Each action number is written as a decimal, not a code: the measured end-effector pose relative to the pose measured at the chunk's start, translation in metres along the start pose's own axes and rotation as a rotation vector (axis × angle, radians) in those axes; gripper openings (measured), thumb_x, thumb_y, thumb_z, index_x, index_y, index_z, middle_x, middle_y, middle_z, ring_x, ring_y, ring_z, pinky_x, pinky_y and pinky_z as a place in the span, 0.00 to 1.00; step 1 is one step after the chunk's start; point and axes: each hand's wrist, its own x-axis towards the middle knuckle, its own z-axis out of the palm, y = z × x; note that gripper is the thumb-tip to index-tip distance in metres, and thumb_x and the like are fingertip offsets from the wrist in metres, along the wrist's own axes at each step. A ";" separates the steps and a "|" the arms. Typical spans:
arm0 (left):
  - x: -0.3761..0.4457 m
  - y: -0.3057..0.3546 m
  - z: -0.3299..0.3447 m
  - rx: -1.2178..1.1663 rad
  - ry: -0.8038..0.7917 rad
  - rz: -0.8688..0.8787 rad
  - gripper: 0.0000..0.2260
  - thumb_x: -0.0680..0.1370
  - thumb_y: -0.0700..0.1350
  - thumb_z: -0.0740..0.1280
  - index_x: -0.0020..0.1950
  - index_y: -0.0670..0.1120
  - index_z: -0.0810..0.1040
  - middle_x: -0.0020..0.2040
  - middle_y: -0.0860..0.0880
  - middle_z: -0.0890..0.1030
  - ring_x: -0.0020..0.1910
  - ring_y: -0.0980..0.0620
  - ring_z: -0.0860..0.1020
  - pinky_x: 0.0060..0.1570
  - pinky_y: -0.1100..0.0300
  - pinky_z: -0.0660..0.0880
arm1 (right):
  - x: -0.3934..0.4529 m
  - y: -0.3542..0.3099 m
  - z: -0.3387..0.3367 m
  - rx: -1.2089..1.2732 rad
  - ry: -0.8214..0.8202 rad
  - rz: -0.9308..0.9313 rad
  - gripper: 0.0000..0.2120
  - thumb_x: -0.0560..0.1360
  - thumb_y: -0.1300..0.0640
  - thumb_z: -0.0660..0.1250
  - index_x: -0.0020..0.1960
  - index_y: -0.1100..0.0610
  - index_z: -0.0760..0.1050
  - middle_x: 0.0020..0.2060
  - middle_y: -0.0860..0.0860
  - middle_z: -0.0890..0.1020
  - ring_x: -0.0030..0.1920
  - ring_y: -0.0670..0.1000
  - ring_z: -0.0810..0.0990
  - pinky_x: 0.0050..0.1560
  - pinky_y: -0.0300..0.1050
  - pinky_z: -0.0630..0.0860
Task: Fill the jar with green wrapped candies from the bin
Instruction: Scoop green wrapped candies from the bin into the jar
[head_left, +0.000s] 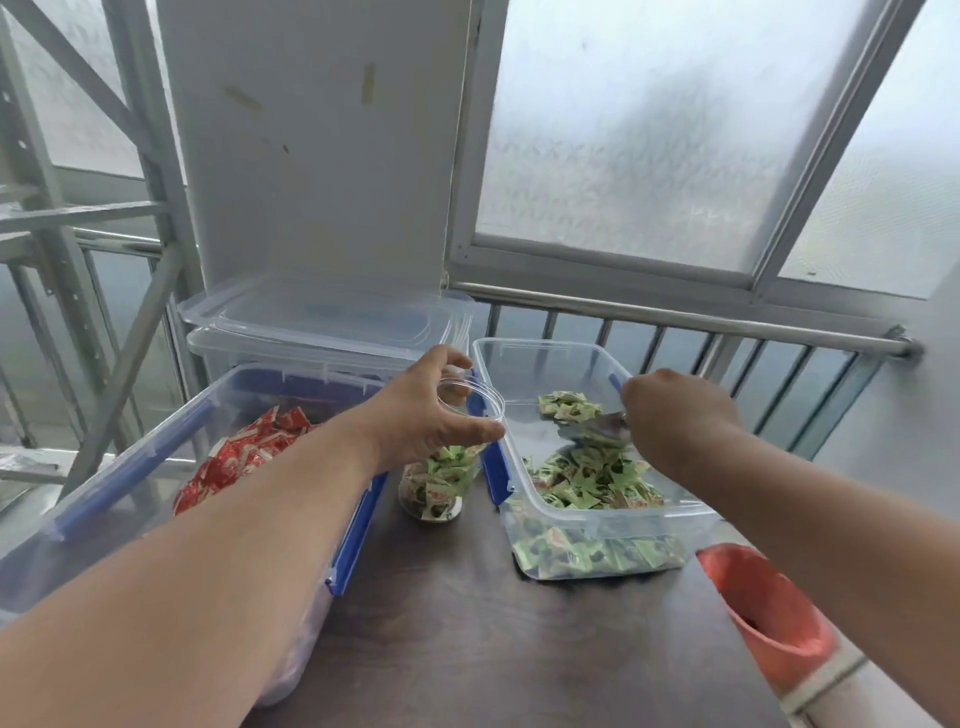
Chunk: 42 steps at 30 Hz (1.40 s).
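Note:
A clear plastic jar (441, 483) stands on the dark table between two bins, partly filled with green wrapped candies. My left hand (431, 410) grips the jar near its open rim. To its right, a clear bin (602, 525) holds green wrapped candies (587, 483). Above that bin my right hand (675, 415) holds a metal scoop (602, 428) with green candies on it.
A larger clear bin with blue clips (156, 467) holding red wrapped candies sits at the left. Stacked clear lids and another bin (332, 322) stand behind. A red cup (769, 613) is at the table's right edge. A metal railing runs behind.

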 end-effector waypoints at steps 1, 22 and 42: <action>0.001 0.000 0.000 -0.003 -0.001 -0.002 0.39 0.72 0.54 0.86 0.76 0.56 0.69 0.75 0.49 0.77 0.71 0.50 0.79 0.63 0.55 0.81 | 0.003 -0.002 0.000 0.000 0.009 -0.009 0.09 0.80 0.62 0.62 0.54 0.56 0.80 0.34 0.50 0.71 0.38 0.58 0.78 0.37 0.49 0.75; 0.002 0.000 0.000 0.019 0.007 -0.011 0.37 0.72 0.56 0.86 0.75 0.57 0.72 0.70 0.54 0.79 0.71 0.53 0.79 0.72 0.48 0.80 | 0.052 -0.027 0.068 0.506 -0.311 0.044 0.20 0.81 0.61 0.64 0.72 0.61 0.67 0.52 0.57 0.78 0.49 0.56 0.75 0.48 0.46 0.71; 0.000 0.005 0.001 -0.001 -0.001 -0.021 0.39 0.71 0.56 0.87 0.77 0.57 0.70 0.70 0.54 0.79 0.70 0.53 0.79 0.72 0.46 0.80 | 0.053 0.016 0.061 1.117 -0.124 0.238 0.08 0.81 0.59 0.67 0.57 0.48 0.76 0.50 0.55 0.84 0.39 0.56 0.81 0.32 0.46 0.75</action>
